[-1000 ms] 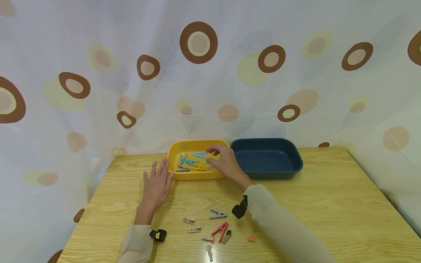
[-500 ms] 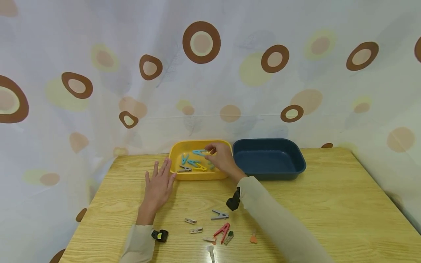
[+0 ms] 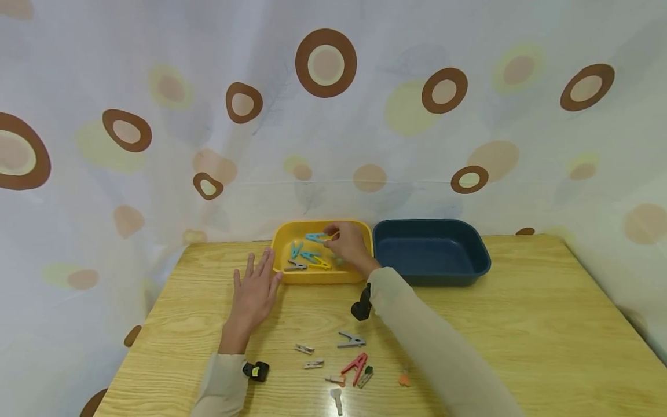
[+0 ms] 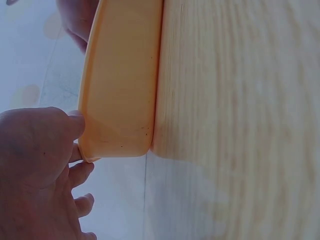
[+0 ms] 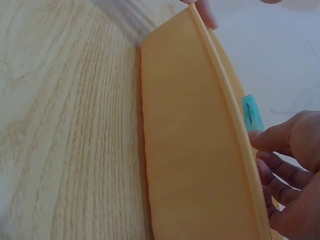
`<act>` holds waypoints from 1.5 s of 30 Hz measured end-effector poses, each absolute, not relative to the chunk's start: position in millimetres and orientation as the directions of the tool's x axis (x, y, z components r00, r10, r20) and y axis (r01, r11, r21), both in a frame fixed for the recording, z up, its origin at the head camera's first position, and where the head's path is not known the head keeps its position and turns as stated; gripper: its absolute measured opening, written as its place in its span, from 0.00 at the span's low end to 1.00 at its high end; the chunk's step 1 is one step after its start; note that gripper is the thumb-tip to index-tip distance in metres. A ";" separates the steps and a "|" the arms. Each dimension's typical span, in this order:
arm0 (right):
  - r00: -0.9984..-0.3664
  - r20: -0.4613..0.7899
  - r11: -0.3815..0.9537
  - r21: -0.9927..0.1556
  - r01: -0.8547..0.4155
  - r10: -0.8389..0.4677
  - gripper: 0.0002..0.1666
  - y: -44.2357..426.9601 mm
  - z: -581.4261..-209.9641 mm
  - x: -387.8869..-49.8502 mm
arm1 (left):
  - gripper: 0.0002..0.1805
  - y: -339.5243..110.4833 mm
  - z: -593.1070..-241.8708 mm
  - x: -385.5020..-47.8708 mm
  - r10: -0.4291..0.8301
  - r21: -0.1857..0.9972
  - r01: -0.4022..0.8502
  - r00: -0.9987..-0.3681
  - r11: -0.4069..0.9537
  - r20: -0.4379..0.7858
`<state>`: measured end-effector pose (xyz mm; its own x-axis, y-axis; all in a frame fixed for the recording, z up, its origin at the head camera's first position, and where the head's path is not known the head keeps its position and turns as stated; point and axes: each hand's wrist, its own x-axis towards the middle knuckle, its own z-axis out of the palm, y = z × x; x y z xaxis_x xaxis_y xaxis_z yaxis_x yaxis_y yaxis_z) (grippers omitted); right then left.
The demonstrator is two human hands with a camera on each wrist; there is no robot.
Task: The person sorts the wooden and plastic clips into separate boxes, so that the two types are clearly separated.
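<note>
In the head view, my left hand [image 3: 253, 295] rests at the left side of the yellow tray [image 3: 318, 278], fingers spread and nearly straight. The left wrist view shows its thumb [image 4: 75, 125] touching the tray's rim. Over the tray's right part, my right hand [image 3: 348, 242] pinches a light blue clothespin [image 3: 315, 237] between thumb and fingers. One end of that clothespin [image 5: 252, 112] shows above the rim in the right wrist view. Inside the tray lie more clothespins: blue ones [image 3: 310, 255], a yellow one [image 3: 320, 263] and a grey one [image 3: 295, 266].
A dark blue tray [image 3: 484, 263] stands right beside the yellow one. Nearer on the wooden table [image 3: 547, 324] lie a grey clothespin [image 3: 352, 340], a red clothespin [image 3: 356, 366] and several small wooden clothespins [image 3: 314, 364]. A patterned curtain [image 3: 365, 116] hangs behind.
My right hand has moved slightly left and back within the tray, with the blue clothespin shifting along. The left hand stays at the tray's side. The head view has turned a little left.
</note>
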<state>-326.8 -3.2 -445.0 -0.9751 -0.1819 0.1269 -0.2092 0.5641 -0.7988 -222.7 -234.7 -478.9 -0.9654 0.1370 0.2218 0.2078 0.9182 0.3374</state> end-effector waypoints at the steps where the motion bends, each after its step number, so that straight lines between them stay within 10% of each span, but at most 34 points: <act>1: -0.975 0.128 0.565 -0.798 -0.209 -0.180 0.15 -3.5 -445.9 -328.0 | 0.34 -233.9 -479.3 -222.3 0.139 0.336 0.210 -0.965 0.918 0.223; 33: -0.978 -0.001 0.552 -0.825 -0.118 -0.210 0.21 -6.4 -472.1 -330.3 | 0.34 -230.1 -487.3 -209.3 0.136 0.334 0.197 -0.971 0.922 0.197; 45: -0.948 0.116 0.545 -0.794 -0.268 -0.297 0.20 5.5 -446.7 -326.6 | 0.34 -234.1 -479.5 -220.3 0.146 0.328 0.208 -0.968 0.921 0.205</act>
<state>-326.6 5.5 -446.7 -0.9477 -0.2974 0.1158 -0.2681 0.5449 -0.7945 -220.3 -234.1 -479.5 -0.9679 0.1458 0.2050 0.2083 0.9214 0.3280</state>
